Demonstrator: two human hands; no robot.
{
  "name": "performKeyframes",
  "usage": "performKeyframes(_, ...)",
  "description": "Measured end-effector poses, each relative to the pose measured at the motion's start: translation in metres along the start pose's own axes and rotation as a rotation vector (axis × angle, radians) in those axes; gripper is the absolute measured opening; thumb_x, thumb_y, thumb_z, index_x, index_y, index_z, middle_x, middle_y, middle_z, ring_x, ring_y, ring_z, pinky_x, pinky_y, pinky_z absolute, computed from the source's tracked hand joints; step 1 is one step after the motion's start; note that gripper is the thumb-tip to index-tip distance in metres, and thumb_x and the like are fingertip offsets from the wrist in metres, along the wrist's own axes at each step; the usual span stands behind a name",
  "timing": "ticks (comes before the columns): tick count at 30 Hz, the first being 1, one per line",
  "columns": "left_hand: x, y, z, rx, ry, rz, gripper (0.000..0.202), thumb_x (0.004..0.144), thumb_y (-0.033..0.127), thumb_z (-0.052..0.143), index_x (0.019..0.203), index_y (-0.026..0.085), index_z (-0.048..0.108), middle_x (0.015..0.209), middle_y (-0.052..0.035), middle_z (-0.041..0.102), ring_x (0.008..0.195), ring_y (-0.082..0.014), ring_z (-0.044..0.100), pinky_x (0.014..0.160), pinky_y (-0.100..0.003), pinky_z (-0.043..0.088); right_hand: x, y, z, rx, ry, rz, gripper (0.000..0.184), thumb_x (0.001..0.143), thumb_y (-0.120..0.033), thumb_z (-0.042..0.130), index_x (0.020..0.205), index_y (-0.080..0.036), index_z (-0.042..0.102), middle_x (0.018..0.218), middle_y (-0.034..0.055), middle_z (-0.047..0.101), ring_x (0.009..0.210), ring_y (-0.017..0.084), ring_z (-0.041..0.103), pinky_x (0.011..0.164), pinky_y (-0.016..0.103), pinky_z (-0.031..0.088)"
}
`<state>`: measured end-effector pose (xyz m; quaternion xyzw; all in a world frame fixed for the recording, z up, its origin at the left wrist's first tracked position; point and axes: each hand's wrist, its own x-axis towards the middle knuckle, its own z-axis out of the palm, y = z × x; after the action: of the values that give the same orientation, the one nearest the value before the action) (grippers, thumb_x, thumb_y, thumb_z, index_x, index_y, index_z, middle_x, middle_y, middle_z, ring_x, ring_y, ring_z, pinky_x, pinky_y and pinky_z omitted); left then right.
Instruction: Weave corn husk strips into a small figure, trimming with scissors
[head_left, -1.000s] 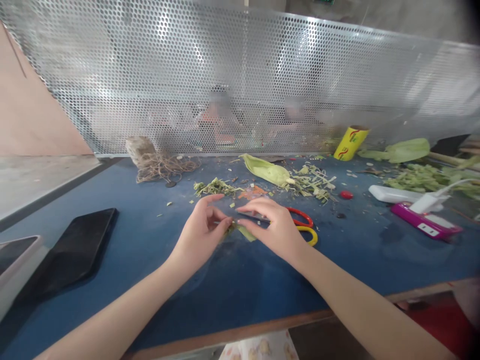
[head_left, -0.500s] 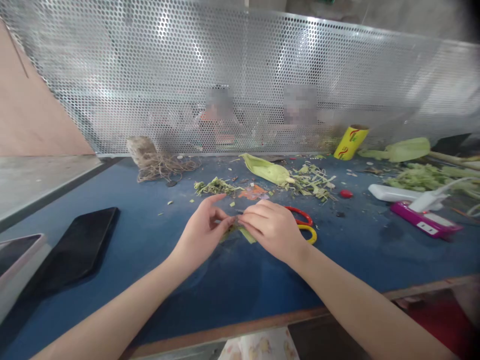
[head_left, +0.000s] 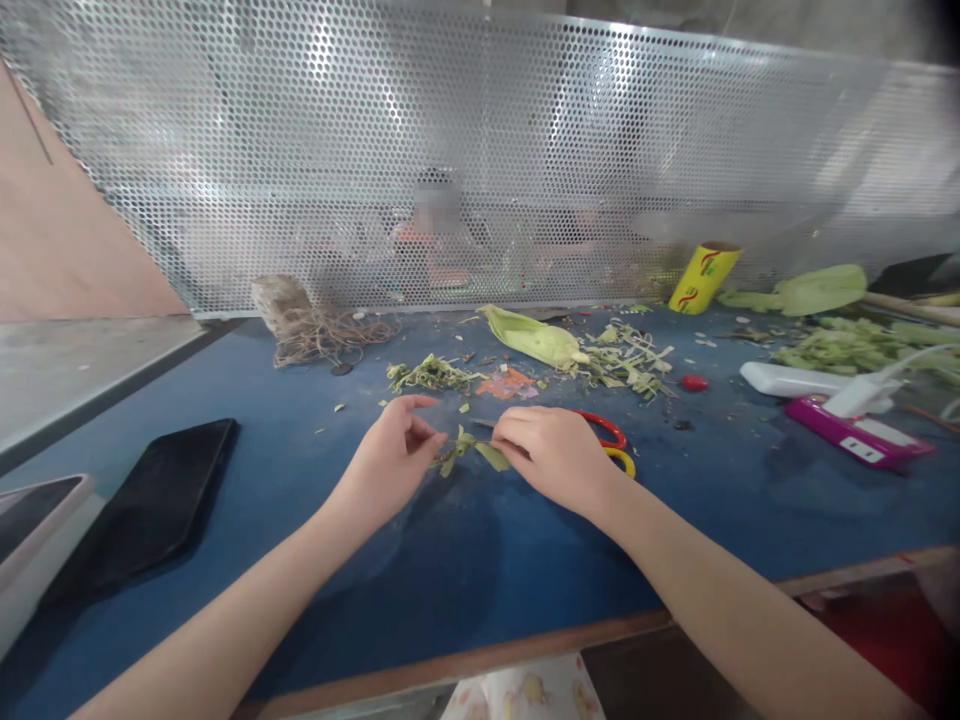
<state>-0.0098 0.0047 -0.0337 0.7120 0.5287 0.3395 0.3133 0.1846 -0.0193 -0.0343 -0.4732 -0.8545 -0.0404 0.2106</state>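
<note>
Slightly farther apart than before, my left hand [head_left: 391,452] and right hand [head_left: 553,455] pinch green leaf strips [head_left: 463,443] at frame centre, scissors [head_left: 620,434] lying just beside my right.

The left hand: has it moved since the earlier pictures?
Yes: the left hand has shifted slightly left, toward the black phone.

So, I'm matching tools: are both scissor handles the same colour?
No, there is one red handle and one yellow handle.
</note>
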Motion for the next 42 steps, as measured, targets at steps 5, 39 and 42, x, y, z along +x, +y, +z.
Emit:
performKeyframes(5,0.0,0.001,0.0,0.118,-0.07,0.106,0.024,0.077,0.029,0.044,0.098,0.017,0.046,0.073,-0.0009,0.059,0.067,-0.0168,0.059,0.065,-0.031,0.046,0.0,-0.002,0.001,0.131,-0.014,0.086,0.013,0.082,-0.018,0.044,0.073,-0.019,0.053,0.076,0.0015,0.059,0.072,0.014,0.053,0.061,0.023,0.033)
performKeyframes(39,-0.006,0.012,-0.012,0.796,-0.394,0.757,0.022,0.083,0.01,0.038,0.075,0.019,0.056,0.071,-0.0019,0.056,0.071,-0.0155,0.049,0.065,-0.026,0.035,0.001,0.004,-0.005,0.355,-0.218,-0.157,0.02,0.086,-0.026,0.044,0.069,-0.018,0.051,0.084,0.001,0.051,0.083,0.014,0.044,0.077,0.031,0.03)
performKeyframes(42,-0.008,0.011,-0.018,0.781,-0.31,0.902,0.023,0.081,0.007,0.038,0.074,0.02,0.055,0.067,-0.0009,0.056,0.081,-0.0184,0.046,0.077,-0.032,0.03,0.0,0.007,-0.008,0.332,-0.275,-0.264,0.025,0.089,-0.025,0.04,0.066,-0.018,0.048,0.071,-0.0022,0.05,0.073,0.012,0.042,0.073,0.031,0.027)
